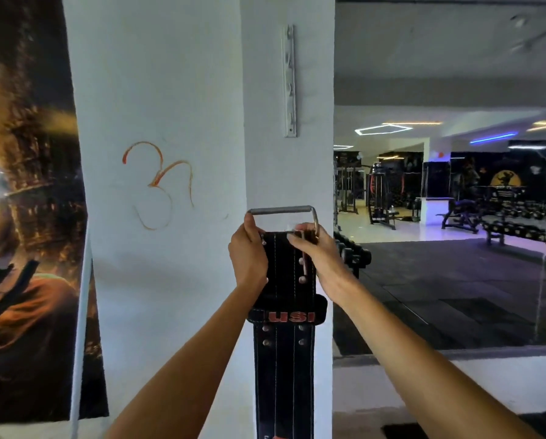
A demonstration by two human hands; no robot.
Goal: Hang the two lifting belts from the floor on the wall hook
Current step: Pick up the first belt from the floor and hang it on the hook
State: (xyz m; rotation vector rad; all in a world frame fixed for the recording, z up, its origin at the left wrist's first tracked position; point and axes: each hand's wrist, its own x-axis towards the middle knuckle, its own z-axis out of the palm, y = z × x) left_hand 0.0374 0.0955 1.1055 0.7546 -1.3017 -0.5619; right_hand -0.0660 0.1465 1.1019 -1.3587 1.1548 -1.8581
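Observation:
A black leather lifting belt with red "USI" lettering hangs straight down against the white pillar. Its metal buckle frame stands up above the strap's top end. My left hand grips the belt's top left edge by the buckle. My right hand grips the top right edge, its fingers over the buckle prong. A white metal hook rail is fixed upright on the pillar, well above the buckle. A second belt is not in view.
The white pillar carries an orange drawn symbol. A dark poster hangs on the left. A wall mirror on the right reflects gym machines, benches and dumbbell racks.

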